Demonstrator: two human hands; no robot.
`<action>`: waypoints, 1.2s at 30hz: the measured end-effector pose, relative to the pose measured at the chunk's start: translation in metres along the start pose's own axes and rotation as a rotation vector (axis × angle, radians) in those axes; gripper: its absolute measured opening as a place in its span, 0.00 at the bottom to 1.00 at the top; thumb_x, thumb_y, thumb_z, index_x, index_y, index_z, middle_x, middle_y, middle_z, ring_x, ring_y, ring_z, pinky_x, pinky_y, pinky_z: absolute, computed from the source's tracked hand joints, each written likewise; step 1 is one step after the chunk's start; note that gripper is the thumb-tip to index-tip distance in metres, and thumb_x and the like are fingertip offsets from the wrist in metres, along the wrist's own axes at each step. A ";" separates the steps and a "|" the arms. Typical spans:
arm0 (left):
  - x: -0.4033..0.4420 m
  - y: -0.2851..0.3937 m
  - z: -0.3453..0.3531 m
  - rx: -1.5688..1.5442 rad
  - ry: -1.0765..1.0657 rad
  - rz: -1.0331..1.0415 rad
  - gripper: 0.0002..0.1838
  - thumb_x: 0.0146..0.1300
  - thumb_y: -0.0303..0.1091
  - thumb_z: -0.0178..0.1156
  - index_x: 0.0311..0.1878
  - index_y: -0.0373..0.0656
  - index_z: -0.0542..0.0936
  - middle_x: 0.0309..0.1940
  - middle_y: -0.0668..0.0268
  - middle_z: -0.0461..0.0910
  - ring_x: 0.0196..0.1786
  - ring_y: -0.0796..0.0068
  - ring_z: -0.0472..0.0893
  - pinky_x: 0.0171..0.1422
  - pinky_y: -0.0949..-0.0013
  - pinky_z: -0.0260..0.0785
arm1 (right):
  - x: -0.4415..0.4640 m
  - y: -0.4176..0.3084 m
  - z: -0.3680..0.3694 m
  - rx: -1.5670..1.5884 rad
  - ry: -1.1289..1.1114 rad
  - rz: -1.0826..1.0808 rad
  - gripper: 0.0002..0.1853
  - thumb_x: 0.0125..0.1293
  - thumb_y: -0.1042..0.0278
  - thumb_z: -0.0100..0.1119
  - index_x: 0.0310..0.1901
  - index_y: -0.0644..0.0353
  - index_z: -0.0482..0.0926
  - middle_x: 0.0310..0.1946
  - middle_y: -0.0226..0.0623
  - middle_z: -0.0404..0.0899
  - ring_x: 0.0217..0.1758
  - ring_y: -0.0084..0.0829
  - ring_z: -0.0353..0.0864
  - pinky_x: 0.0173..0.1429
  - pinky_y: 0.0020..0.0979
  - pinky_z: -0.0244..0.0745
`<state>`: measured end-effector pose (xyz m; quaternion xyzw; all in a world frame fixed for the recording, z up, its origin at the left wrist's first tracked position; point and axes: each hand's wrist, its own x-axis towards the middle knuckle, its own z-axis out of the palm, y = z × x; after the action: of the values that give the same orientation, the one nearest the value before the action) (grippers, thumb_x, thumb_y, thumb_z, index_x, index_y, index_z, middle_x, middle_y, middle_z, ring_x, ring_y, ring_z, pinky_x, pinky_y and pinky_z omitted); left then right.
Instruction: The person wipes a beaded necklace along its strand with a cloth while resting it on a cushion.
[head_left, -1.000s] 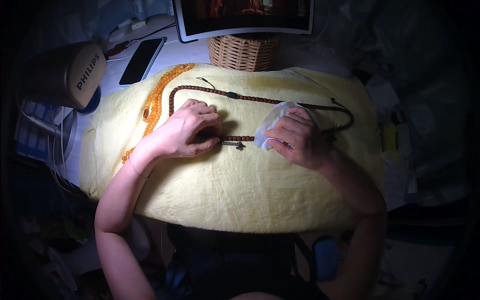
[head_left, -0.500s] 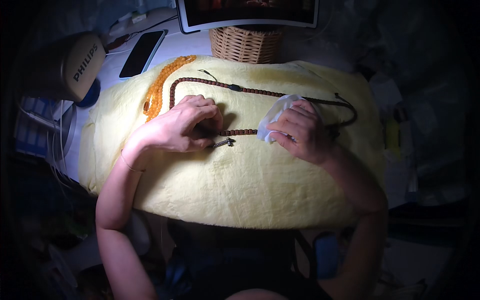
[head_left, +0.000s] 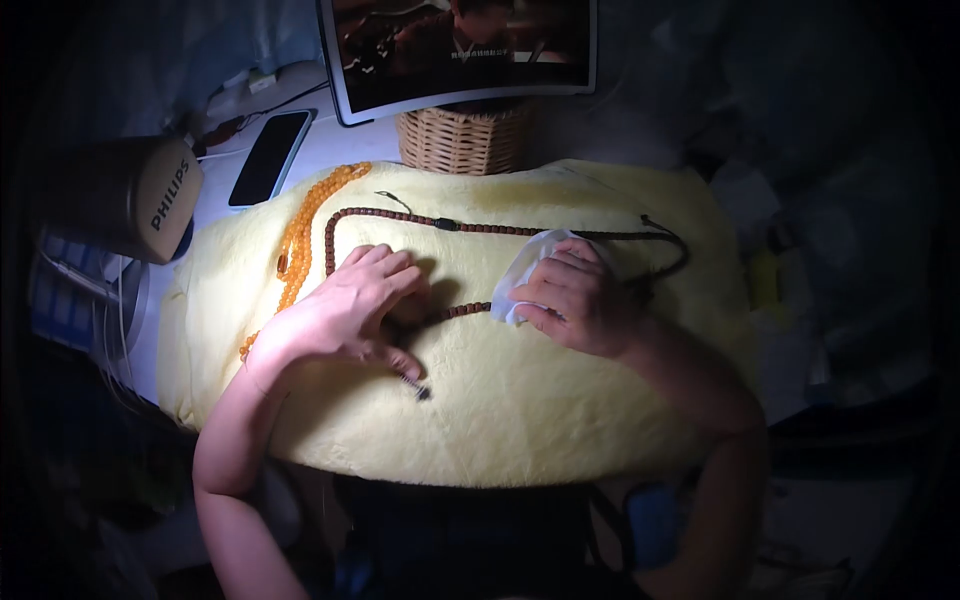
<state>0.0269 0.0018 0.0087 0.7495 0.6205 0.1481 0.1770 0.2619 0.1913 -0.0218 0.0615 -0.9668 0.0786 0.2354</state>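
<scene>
A long string of dark brown prayer beads lies in a loop on the yellow cloth, with a black spacer along its far side. My left hand is over the loop's near left part, its thumb spread away from the curved fingers. By that thumb is a small dark beaded tassel; the beads beneath the palm are hidden. Held in my right hand is a crumpled white wipe, bunched around the near strand. The beads inside it cannot be seen.
An orange bead string lies to the left. Beyond the cloth are a phone, a wicker basket and a lit tablet. A lamp head marked PHILIPS juts in at far left.
My left thumb has spread downward, and the small tassel has swung toward me. My right hand stays on the wipe. The view has tilted up, showing more of the tablet.
</scene>
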 end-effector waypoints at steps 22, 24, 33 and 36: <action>-0.006 -0.023 -0.001 -0.164 0.038 0.050 0.16 0.46 0.29 0.64 0.42 0.43 0.80 0.40 0.62 0.77 0.51 0.59 0.74 0.64 0.61 0.61 | 0.000 -0.002 -0.002 -0.011 -0.015 0.012 0.09 0.53 0.63 0.71 0.37 0.52 0.85 0.32 0.26 0.79 0.41 0.28 0.79 0.60 0.38 0.68; -0.006 -0.024 0.001 -0.144 0.039 0.045 0.17 0.44 0.28 0.63 0.42 0.43 0.80 0.41 0.62 0.77 0.51 0.59 0.74 0.65 0.61 0.61 | -0.001 -0.001 0.000 -0.022 0.005 0.009 0.06 0.55 0.60 0.68 0.32 0.50 0.84 0.32 0.24 0.79 0.41 0.26 0.79 0.60 0.36 0.68; -0.007 -0.022 -0.003 -0.174 0.007 0.034 0.21 0.39 0.24 0.58 0.43 0.42 0.79 0.44 0.61 0.77 0.55 0.58 0.73 0.67 0.60 0.61 | -0.001 -0.002 0.002 -0.017 0.012 0.013 0.07 0.55 0.60 0.69 0.33 0.50 0.84 0.33 0.24 0.80 0.42 0.25 0.79 0.61 0.36 0.68; -0.007 -0.022 -0.003 -0.167 0.003 0.034 0.21 0.41 0.24 0.59 0.44 0.42 0.79 0.44 0.61 0.77 0.56 0.58 0.73 0.67 0.60 0.62 | 0.000 -0.002 0.002 -0.010 0.009 0.015 0.07 0.55 0.60 0.69 0.33 0.51 0.84 0.33 0.25 0.80 0.42 0.25 0.79 0.61 0.36 0.68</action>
<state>0.0047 -0.0009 0.0015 0.7424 0.5933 0.2034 0.2354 0.2618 0.1891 -0.0232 0.0528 -0.9665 0.0758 0.2394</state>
